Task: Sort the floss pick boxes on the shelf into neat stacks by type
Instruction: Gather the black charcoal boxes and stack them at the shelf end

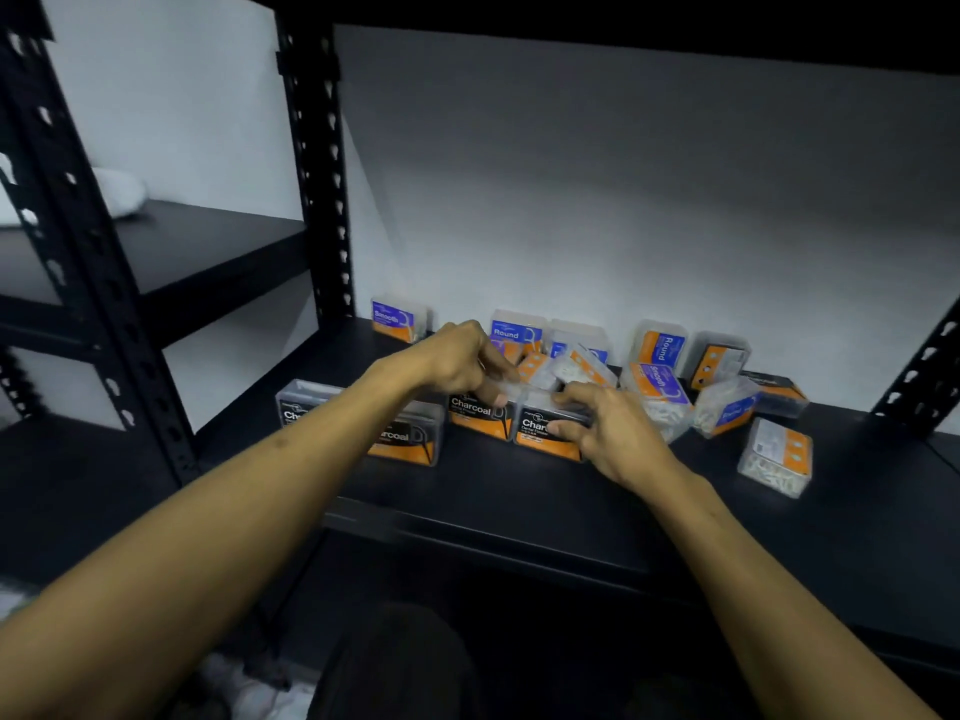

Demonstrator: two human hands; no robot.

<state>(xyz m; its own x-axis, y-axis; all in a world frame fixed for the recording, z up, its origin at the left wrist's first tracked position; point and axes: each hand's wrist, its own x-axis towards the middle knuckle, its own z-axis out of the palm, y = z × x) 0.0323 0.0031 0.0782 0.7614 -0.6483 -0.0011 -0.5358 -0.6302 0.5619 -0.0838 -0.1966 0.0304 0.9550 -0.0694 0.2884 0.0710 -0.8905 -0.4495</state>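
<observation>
Centrally, both hands on Charcoal boxes [545, 428].

reading "charcoal" on a black-and-orange box [480, 414], "smooth" on a blue-labelled box at back left [396, 320], "round" on a blue-labelled box behind the hands [515, 331], "round" sideways on a tilted box [661, 346].

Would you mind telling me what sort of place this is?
Probably a stockroom or storage area: black metal shelving with slotted uprights against a bare white wall, and many retail floss pick boxes scattered on the shelf.
</observation>
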